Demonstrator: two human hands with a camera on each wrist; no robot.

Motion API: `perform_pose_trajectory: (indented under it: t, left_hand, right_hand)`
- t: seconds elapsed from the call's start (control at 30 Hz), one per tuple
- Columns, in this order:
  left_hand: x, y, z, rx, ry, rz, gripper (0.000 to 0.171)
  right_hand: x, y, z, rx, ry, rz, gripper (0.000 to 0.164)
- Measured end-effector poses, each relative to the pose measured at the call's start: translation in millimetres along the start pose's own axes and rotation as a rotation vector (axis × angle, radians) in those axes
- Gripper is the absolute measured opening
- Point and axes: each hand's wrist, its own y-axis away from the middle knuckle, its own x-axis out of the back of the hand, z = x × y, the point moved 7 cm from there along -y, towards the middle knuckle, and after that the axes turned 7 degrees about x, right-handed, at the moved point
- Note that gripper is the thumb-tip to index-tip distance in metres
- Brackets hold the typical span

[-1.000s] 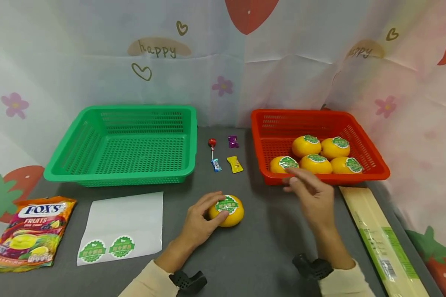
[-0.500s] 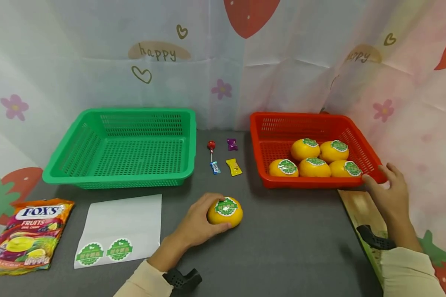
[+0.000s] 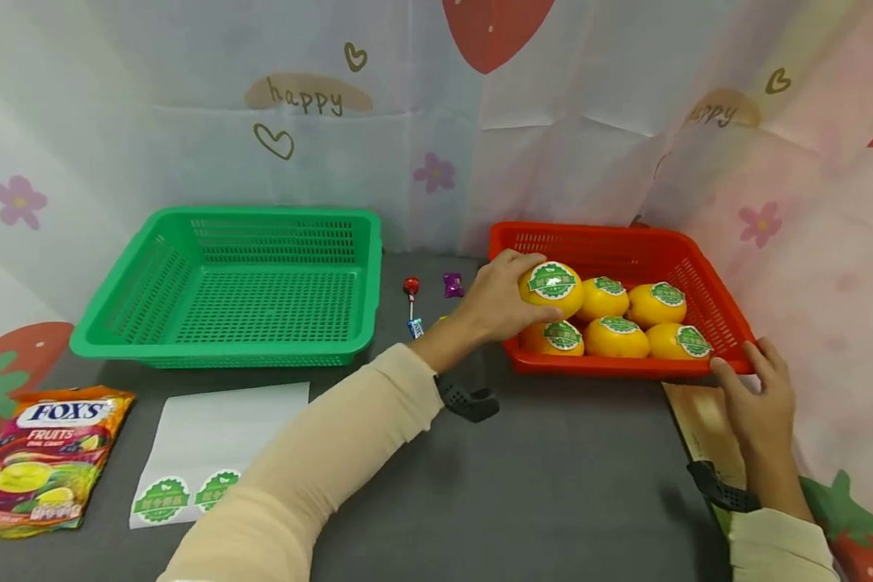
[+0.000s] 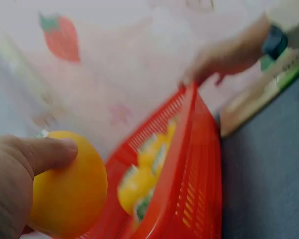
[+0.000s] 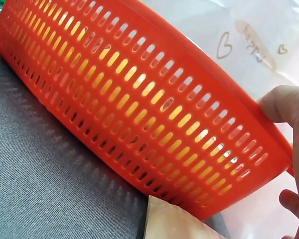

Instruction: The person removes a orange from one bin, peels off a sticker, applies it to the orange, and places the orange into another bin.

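My left hand (image 3: 498, 301) grips an orange (image 3: 551, 288) with a green-and-white sticker on top. It holds the fruit over the left part of the red basket (image 3: 626, 368), above the oranges lying there. In the left wrist view the thumb lies across the held orange (image 4: 72, 191), beside the basket wall (image 4: 202, 164). Several stickered oranges (image 3: 617, 337) sit inside the basket. My right hand (image 3: 760, 404) holds the basket's front right corner. In the right wrist view its thumb (image 5: 279, 104) is on the rim, with the other fingers partly cut off.
A green basket (image 3: 276, 303) stands at the left. Near the middle lie a lollipop (image 3: 411, 287) and small wrapped candies (image 3: 453, 284). A sticker sheet (image 3: 225, 420), a candy bag (image 3: 47, 461) and a long flat packet (image 3: 702, 420) under the right arm lie on the grey table.
My left hand has lifted the orange off the table and carried it right and away from me, over the red basket. My right hand moved right to the basket's corner and stays there.
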Motion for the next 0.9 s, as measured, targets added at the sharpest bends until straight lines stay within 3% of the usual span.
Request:
perform_pose_trajectory:
  t: [0.1, 0.23, 0.43, 0.6, 0.73, 0.9]
  left_hand:
    - [-17.0, -22.9, -8.7, 0.083, -0.131, -0.050, 0.074]
    - [-28.7, -37.7, -22.7, 0.185, -0.233, -0.080, 0.075]
    - [-37.8, -44.3, -40.0, 0.271, -0.358, -0.158, 0.070]
    - [-44.0, -43.9, -44.5, 0.267, -0.485, -0.233, 0.069]
    - [-44.4, -44.6, -45.4, 0.266, -0.483, -0.232, 0.072]
    - [-34.6, -42.5, -48.2, 0.241, -0.340, -0.170, 0.074]
  right_hand:
    - [1, 6, 2, 0.002, 0.019, -0.005, 0.060]
    - [0, 12, 0, 0.036, 0.043, -0.010, 0.060]
    - [-9, 14, -3, 0.061, 0.035, -0.022, 0.060]
    - [-11, 12, -2, 0.059, 0.051, -0.030, 0.060]
    - [-11, 11, -2, 0.064, 0.051, -0.038, 0.061]
    - [-11, 7, -5, 0.099, 0.072, -0.084, 0.063]
